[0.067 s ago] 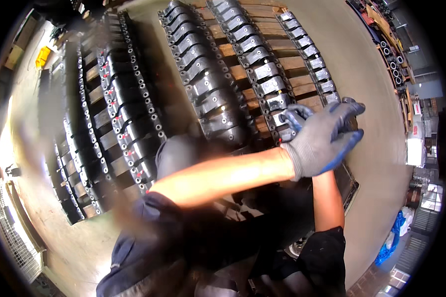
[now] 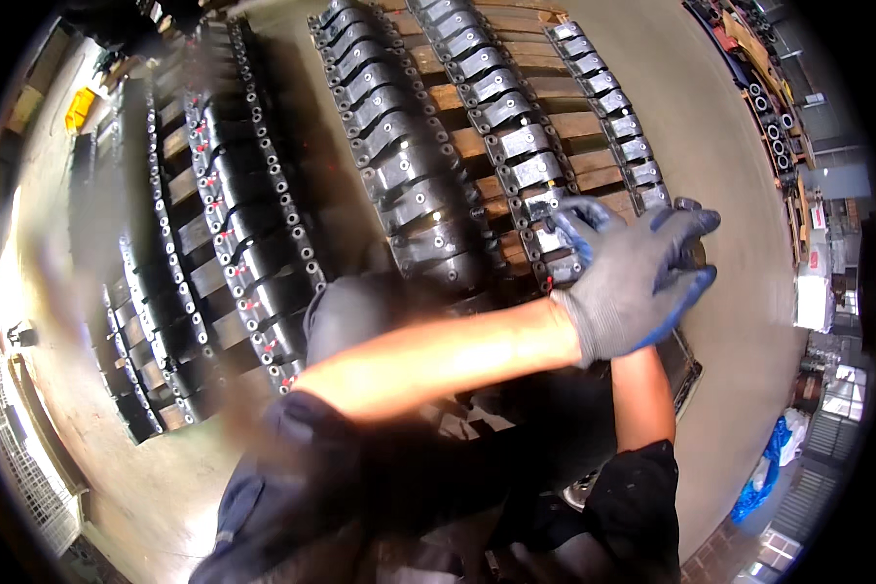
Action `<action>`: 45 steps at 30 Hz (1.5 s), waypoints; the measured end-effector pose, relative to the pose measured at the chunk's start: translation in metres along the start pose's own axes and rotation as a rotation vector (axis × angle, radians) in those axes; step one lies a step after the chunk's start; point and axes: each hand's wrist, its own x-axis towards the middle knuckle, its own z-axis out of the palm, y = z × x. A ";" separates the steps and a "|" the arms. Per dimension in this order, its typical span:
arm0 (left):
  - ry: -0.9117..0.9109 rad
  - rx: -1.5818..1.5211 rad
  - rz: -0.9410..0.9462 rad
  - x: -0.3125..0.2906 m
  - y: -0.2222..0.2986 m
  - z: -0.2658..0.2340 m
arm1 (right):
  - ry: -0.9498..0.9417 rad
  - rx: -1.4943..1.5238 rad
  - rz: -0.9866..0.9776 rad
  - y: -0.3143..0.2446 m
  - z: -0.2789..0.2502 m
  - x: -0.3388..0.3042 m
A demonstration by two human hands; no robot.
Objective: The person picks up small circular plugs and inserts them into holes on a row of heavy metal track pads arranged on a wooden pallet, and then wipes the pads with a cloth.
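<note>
My left forearm crosses rightward over my right one. My left hand (image 2: 628, 282), in a grey knit glove with blue coating on the fingers, has its fingers bent over a small dark object (image 2: 696, 251), mostly hidden. Beneath it, my right hand (image 2: 579, 234) is largely covered; only some curled blue-grey glove fingers show on the far left side, so its grip is hidden. Just beyond the hands lie rows of black ribbed metal castings (image 2: 530, 165) with bolt holes, and a narrower row (image 2: 613, 102) stands to the right of them.
Wooden pallet slats (image 2: 579, 124) show between the rows. More castings with red marks (image 2: 229, 214) stand in rows at left. Concrete floor (image 2: 740, 331) runs along the right, with shelving holding ring-shaped parts (image 2: 777, 136) and a blue plastic bag (image 2: 764, 477). A yellow object (image 2: 80, 109) is far left.
My left hand and forearm sit slightly lower in the view, and the right forearm has shifted little. The hands stay crossed over each other.
</note>
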 end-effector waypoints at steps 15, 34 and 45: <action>0.351 -0.001 -0.248 0.063 -0.048 -0.072 | -0.158 -0.668 -0.154 0.076 0.208 0.244; 0.318 -0.088 -0.269 0.074 -0.054 -0.080 | -0.300 -0.973 -0.298 0.055 0.218 0.244; 0.287 -0.109 -0.303 0.075 -0.055 -0.080 | -0.304 -1.008 -0.291 0.060 0.220 0.243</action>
